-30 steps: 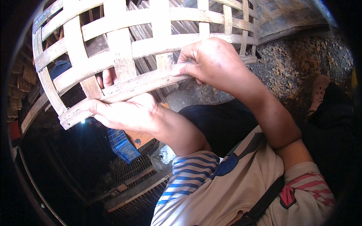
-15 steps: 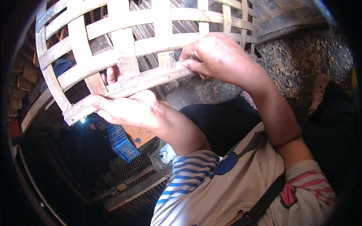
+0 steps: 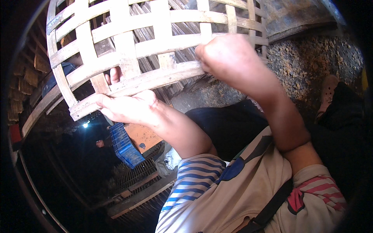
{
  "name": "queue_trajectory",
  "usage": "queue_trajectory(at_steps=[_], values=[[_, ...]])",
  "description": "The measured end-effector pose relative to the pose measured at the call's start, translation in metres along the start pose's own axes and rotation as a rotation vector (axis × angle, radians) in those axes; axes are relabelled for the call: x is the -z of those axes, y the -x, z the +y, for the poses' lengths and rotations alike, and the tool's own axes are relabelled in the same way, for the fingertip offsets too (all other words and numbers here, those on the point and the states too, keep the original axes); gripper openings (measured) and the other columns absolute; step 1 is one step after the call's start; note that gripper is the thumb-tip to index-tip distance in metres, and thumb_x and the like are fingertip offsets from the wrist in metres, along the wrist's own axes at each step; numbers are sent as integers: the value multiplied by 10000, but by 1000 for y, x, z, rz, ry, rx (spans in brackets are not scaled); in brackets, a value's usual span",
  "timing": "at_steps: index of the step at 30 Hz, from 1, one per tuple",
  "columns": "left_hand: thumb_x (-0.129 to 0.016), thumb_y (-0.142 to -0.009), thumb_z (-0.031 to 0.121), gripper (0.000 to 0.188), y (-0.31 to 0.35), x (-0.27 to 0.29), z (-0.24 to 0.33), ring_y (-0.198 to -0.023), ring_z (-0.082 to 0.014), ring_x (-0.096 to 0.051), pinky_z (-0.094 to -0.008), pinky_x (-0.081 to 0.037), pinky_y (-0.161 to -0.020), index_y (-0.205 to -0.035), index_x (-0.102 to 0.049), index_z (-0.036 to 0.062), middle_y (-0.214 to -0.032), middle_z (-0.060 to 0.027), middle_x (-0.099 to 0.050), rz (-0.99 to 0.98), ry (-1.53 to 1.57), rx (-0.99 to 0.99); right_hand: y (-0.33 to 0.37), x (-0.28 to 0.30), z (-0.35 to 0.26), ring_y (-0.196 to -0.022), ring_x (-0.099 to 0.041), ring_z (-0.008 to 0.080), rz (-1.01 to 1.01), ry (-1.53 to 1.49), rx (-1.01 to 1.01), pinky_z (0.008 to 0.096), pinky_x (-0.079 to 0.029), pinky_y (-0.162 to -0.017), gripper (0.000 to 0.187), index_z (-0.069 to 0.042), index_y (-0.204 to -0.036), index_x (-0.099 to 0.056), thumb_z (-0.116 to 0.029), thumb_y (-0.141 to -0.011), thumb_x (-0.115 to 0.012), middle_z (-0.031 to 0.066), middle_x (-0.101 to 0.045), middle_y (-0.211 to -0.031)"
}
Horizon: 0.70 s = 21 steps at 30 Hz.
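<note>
A pale woven bamboo lattice panel (image 3: 155,80) with wide square gaps fills the upper left, tilted in front of me. Near its lower left corner my left hand (image 3: 130,108) grips the edge strip, thumb on the near side and fingertips showing through a gap. My right hand (image 3: 235,56) is closed at the same edge farther right, slightly smeared by motion. Its back faces me, so the fingertips are mostly hidden.
Behind the lattice lie stacked thin slats (image 3: 145,40). A blue plastic crate (image 3: 123,145) stands beside an orange board (image 3: 142,136) at lower left, over slatted racks (image 3: 134,182). Rough, crumbly ground (image 3: 307,70) and a pinkish clog (image 3: 329,91) are at right. A small light (image 3: 86,125) shines at left.
The panel's left corner has shifted slightly right and up, along with my left hand. My right hand has moved a little to the right and its fingers look more curled.
</note>
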<state>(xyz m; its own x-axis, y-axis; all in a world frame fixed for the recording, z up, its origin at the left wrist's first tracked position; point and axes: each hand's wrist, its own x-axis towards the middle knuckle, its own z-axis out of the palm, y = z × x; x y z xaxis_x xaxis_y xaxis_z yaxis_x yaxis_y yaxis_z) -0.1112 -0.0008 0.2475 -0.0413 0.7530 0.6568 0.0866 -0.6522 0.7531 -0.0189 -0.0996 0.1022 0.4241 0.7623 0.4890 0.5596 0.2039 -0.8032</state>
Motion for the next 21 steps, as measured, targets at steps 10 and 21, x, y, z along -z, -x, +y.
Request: queue_trajectory(at_steps=[10,21], values=[[-340,-1068,428,556,-7,11,4,-989,-360,-623,-545,-566,-885,-1101,-528,-94,-1024,-231,-583,-15,80,220,-1,55,23,-569,-582,102,-358,-575,-228,259,-465,-551,101,15,-937,-645,-63,-958,-584,57,-607,-675],[-369,-1059,413,535,-17,6,5,-956,-367,-635,-539,-600,-790,-1269,-487,-65,-1039,-251,-569,-24,-57,38,7,102,49,-579,-628,66,-653,-925,-423,207,-495,-513,176,16,-888,-665,-141,-953,-615,45,-652,-696]])
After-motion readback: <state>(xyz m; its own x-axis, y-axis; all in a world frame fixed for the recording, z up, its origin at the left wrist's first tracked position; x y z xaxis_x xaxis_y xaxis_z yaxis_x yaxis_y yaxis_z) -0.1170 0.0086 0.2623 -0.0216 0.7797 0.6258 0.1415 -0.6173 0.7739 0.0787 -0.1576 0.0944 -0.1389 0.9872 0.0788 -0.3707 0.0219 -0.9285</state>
